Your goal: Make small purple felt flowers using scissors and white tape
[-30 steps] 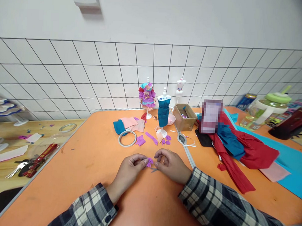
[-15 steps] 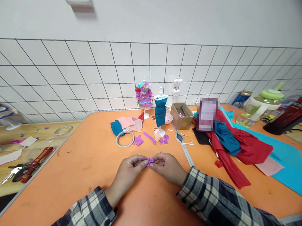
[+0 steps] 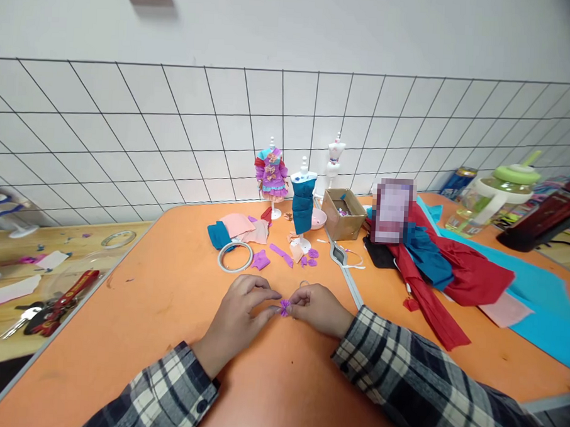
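Note:
A small purple bow (image 3: 285,308), gathered from crinkled paper or cloth, is pinched between thumb and fingers of my right hand (image 3: 321,308), just above the tabletop. My left hand (image 3: 243,309) is at the bow's left side with thumb and index finger apart; whether its thumb tip touches the bow I cannot tell. Beyond the hands lie a purple strip (image 3: 281,255), a folded purple piece (image 3: 261,259) and several small purple scraps (image 3: 313,254). Behind them stands a miniature dress form (image 3: 303,205) wrapped in dark teal.
A tape roll (image 3: 235,257) lies near pink pieces (image 3: 237,224). Behind are a dressed form (image 3: 271,175), a bare form (image 3: 335,159) and a small box (image 3: 344,219). To the right sit a phone (image 3: 393,212), red material (image 3: 476,272), a lidded jug (image 3: 496,201) and a dark red bottle (image 3: 547,218).
My left fingers have spread away from the bow, while my right hand keeps its pinch. The bow now shows more fanned out. The view has tilted down slightly.

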Available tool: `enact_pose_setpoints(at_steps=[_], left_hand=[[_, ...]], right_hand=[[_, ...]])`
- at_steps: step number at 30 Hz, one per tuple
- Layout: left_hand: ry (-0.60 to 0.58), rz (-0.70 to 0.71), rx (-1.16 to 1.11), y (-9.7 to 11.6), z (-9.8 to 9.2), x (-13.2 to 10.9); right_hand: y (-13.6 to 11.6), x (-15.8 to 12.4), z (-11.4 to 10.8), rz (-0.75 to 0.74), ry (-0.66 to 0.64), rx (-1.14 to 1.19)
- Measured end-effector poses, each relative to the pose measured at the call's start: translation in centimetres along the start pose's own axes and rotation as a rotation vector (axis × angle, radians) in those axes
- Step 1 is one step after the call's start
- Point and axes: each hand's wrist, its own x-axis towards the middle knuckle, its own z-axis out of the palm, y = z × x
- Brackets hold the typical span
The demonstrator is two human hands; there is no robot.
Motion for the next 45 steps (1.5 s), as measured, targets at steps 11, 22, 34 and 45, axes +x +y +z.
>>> enact_pose_setpoints(at_steps=[11,22,34,45], left_hand=[[-0.219,0.032,0.157,-0.6,1.2,0.0],[-0.197,0.024,0.135,0.1,1.7,0.4],[-0.229,0.033,0.086,0.6,1.2,0.1],[-0.16,0.001,-0.151,0.2,0.2,0.0]], right_hand=[[-1.0,-1.3,-3.7,-0.237,0.056,-0.688],[-1.4,-1.2,-1.2,-0.317,0.105,-0.734],[-1.3,-1.3,-1.2,-0.363,0.029,-0.785],[-1.2,-1.3,-1.3,-0.34,0.028,-0.608]])
